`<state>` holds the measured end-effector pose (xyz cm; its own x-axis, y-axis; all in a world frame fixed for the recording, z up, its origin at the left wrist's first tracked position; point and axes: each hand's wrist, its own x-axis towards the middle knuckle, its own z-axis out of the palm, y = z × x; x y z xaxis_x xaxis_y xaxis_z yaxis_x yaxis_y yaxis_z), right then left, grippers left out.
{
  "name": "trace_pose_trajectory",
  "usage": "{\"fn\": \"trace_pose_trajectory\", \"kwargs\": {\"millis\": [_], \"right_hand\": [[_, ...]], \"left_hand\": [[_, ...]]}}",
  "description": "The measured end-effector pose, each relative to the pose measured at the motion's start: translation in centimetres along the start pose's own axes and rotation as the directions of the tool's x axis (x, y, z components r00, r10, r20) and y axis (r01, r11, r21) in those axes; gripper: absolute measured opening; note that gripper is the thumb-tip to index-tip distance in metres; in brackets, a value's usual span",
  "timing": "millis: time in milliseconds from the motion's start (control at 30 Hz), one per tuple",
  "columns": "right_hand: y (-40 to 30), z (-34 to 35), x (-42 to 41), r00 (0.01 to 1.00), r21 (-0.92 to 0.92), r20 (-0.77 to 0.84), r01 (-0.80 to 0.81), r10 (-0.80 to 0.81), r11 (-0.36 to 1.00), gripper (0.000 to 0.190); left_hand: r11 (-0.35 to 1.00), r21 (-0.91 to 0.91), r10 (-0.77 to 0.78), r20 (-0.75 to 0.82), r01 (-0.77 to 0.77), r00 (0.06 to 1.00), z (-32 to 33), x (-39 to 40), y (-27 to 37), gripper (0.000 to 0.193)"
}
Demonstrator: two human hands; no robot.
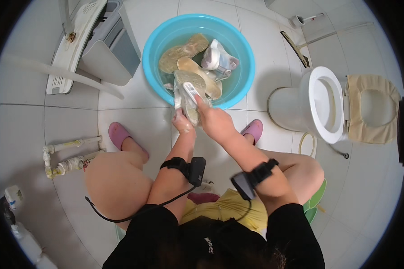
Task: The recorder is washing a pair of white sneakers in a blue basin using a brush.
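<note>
My left hand [183, 122] grips the near end of a wet shoe [189, 79], whose sole faces up over the near rim of a blue plastic basin [148, 72]. In my right hand [215, 121] is a white-handled brush [190, 91], laid against that sole; its bristles are hidden. Murky water fills the lower part of the basin. Another shoe [175, 58] lies sole up at the left, a beige insole [202, 76] slants across the middle, and a white and lilac sneaker [217, 59] rests at the right.
A white toilet [325, 104] with a fabric-covered seat stands at the right, a floor squeegee [294, 48] beyond it. At the left are a grey and white appliance [112, 50], a pale hose [77, 79] and wall pipes [67, 166]. My feet in pink slippers [119, 134] flank the near floor.
</note>
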<state>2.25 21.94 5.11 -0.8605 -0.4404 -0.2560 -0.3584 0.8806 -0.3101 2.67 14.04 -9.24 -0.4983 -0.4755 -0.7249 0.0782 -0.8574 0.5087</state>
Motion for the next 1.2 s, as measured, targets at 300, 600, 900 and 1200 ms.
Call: {"fn": "trace_pose_trajectory", "kwargs": {"millis": [300, 600, 900, 1200], "right_hand": [[2.9, 1.5, -2.3, 0.963, 0.446, -0.155, -0.132, 0.221, 0.885, 0.046], [2.2, -0.7, -4.7, 0.863, 0.787, 0.352, -0.482, 0.361, 0.385, 0.044], [3.4, 4.3, -7.1, 0.972, 0.707, -0.050, -0.128, 0.230, 0.695, 0.045], [1.3, 1.2, -7.2, 0.957, 0.551, 0.072, -0.273, 0.281, 0.788, 0.045]], "left_hand": [[1.000, -0.012, -0.023, 0.110, 0.024, 0.994, -0.8, 1.2, -1.0, 0.027], [0.994, 0.047, -0.108, 0.194, 0.101, 0.975, -0.7, 0.0, 0.6, 0.043], [0.991, 0.014, -0.132, 0.260, 0.133, 0.957, -1.0, -1.1, 2.1, 0.036], [0.991, 0.007, -0.129, 0.258, 0.131, 0.958, -1.7, -0.2, 1.4, 0.046]]}}
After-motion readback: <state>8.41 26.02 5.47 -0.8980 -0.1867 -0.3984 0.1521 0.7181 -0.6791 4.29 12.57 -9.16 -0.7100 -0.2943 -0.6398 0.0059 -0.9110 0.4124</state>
